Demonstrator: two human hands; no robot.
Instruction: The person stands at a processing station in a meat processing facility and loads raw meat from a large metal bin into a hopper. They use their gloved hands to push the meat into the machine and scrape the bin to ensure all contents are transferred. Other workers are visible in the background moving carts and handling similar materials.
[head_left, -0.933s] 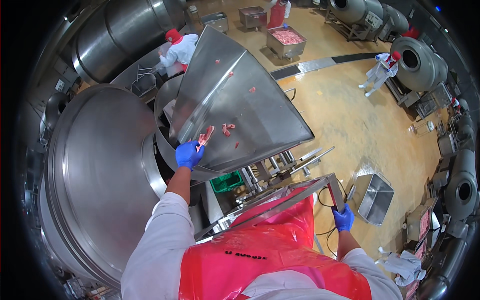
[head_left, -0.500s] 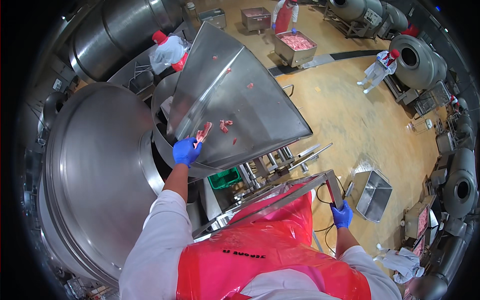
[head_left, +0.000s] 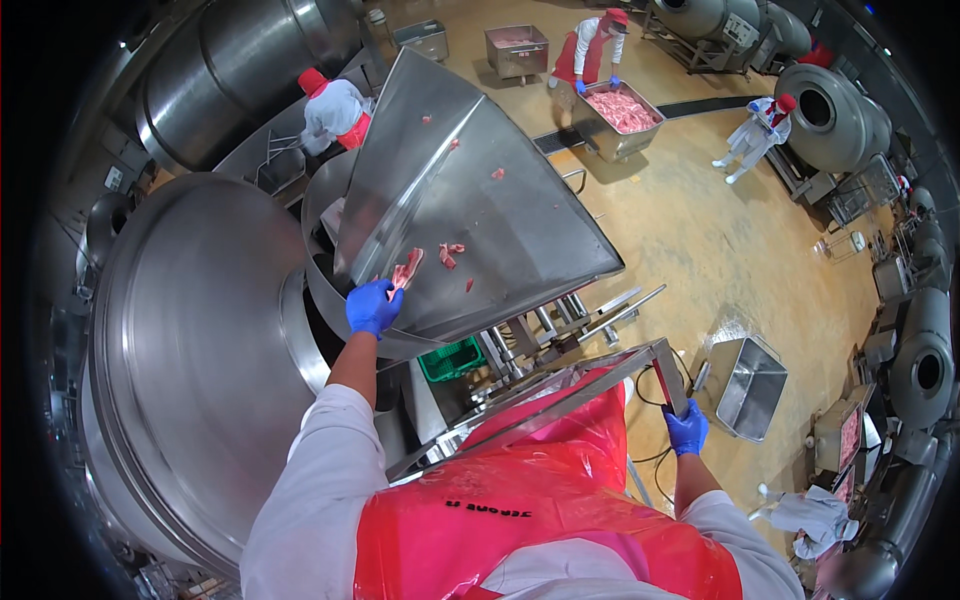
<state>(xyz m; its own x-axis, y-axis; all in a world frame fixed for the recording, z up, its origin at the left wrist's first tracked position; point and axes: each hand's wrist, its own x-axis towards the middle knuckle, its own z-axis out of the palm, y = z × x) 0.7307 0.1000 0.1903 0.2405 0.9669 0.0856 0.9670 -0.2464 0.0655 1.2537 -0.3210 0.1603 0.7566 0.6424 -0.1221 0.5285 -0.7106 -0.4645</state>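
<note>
My left hand [head_left: 373,308], in a blue glove, is stretched out to the lower left edge of a large tilted steel chute [head_left: 520,235]. Its fingers are closed on the lower end of a strip of raw meat [head_left: 407,268]; the fingertips are partly hidden. Several smaller meat scraps [head_left: 450,256] stick to the chute's sloping surface. Beside that arm stands a big round steel tumbler [head_left: 200,360], whose mouth meets the narrow end of the chute. Low on the right, my right hand [head_left: 686,428], also blue-gloved, is wrapped around the corner of a metal guard rail [head_left: 668,380].
A green crate [head_left: 452,360] sits under the chute near metal bars. An upright-sided steel bin [head_left: 752,390] stands on the floor at right. Beyond the chute, a person in a red apron [head_left: 592,50] holds a cart of meat [head_left: 622,108]. Other workers and tumblers stand around.
The far person has shifted right with the meat cart and leans over it. The worker at upper left has straightened slightly. Both my hands stay nearly where they were.
</note>
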